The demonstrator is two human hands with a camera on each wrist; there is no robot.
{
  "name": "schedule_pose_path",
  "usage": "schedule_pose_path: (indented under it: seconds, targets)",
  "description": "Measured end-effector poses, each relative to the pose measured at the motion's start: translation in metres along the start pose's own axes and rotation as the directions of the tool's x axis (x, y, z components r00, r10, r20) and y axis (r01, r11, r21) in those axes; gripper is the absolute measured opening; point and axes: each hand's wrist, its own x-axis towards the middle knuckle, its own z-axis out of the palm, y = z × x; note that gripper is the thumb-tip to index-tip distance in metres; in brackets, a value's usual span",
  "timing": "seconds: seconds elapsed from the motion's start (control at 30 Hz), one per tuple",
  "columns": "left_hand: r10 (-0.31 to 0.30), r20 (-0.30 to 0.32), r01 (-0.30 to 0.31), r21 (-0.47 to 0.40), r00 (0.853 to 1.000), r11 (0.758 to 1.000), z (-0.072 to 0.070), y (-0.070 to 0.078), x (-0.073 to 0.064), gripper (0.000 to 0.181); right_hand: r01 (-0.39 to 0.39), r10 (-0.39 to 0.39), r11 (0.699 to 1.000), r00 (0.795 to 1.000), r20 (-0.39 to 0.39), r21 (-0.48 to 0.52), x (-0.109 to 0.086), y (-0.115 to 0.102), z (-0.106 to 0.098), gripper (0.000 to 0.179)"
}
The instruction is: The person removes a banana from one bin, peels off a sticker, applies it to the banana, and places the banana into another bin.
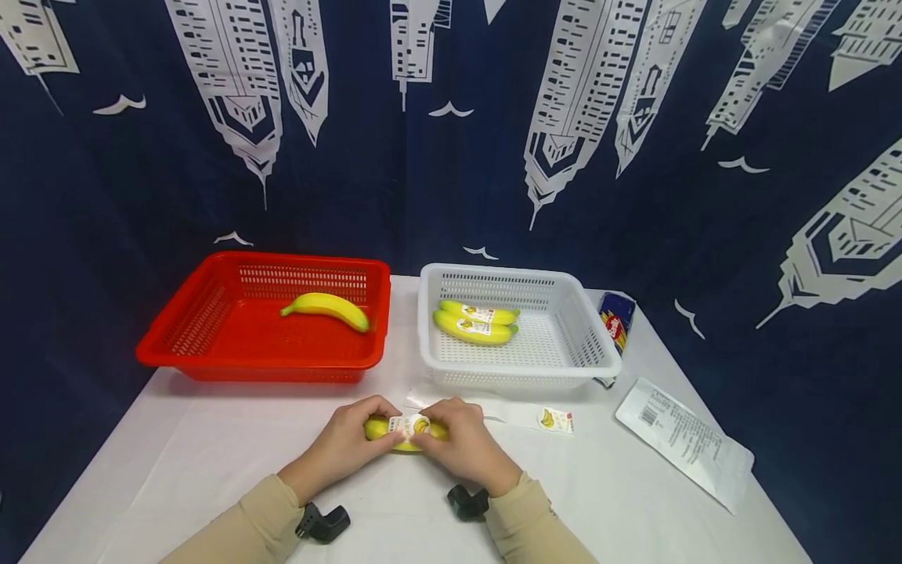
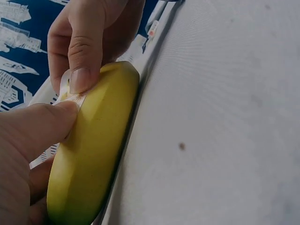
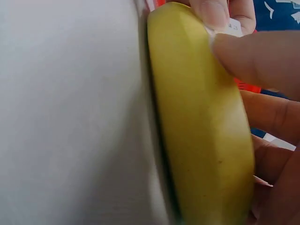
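Observation:
A yellow banana (image 1: 406, 447) lies crosswise on the table near its middle, held at both ends. My left hand (image 1: 345, 440) grips its left end, and my right hand (image 1: 470, 445) grips the right end. A white sticker (image 1: 409, 425) with a banana picture sits on its upper side, both thumbs pressing on it. In the left wrist view the banana (image 2: 96, 145) rests against the white tablecloth, the thumbs nearly meeting at the sticker. From the right wrist, fingers curl behind the banana (image 3: 201, 112); part of the sticker edge stands off the peel.
Behind, a red basket (image 1: 261, 363) contains one banana (image 1: 327, 307) without a sticker. A white basket (image 1: 521, 372) contains two stickered bananas (image 1: 475, 327). A sticker strip (image 1: 521, 413) lies beyond my right hand. Rightward are a silver pouch (image 1: 683, 442) and a dark blue packet (image 1: 617, 313).

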Motion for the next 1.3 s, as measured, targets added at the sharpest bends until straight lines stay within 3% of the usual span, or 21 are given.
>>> schedule_pose_path:
  seconds: [0.2,0.4,0.5,0.63,0.83,0.93,1.1,1.3]
  targets:
    - [-0.004,-0.002,0.004,-0.020,1.000,1.000,0.0018,-0.0013,0.0006,0.029,-0.055,0.054,0.996,0.999,0.003,0.072,0.0005,0.0033,0.0030,0.019]
    - [0.046,0.008,-0.046,-0.018,0.999,0.999,0.0019,-0.0009,0.0003,0.052,-0.073,0.075,0.995,0.997,-0.031,0.067,-0.0002,0.0036,0.0034,0.012]
    - [0.097,0.029,-0.098,0.014,0.995,0.995,0.0004,0.0000,0.0003,0.051,-0.078,0.081,0.994,0.996,-0.036,0.077,-0.0006,0.0025,0.0026,0.007]
    - [0.211,0.052,-0.214,0.067,0.976,0.974,-0.0007,-0.0005,-0.0006,0.041,-0.093,0.098,0.992,0.994,-0.054,0.085,-0.0008,0.0008,0.0022,0.003]
    - [0.333,0.028,-0.334,0.042,0.942,0.942,-0.0014,-0.0041,-0.0014,0.031,-0.114,0.123,0.990,0.986,-0.111,0.077,0.0003,-0.0018,0.0033,0.011]
    - [0.343,0.023,-0.344,0.041,0.939,0.938,-0.0025,-0.0043,-0.0015,0.031,-0.119,0.127,0.991,0.985,-0.118,0.066,0.0010,-0.0019,0.0049,0.013]
    - [0.319,0.037,-0.321,0.055,0.947,0.946,-0.0032,-0.0038,-0.0021,0.033,-0.110,0.116,0.993,0.985,-0.126,0.049,0.0018,-0.0022,0.0071,0.007]
    - [0.298,0.054,-0.301,0.076,0.953,0.950,-0.0031,-0.0034,-0.0023,0.033,0.004,0.002,0.999,0.990,-0.140,0.048,0.0022,-0.0005,0.0051,0.017]
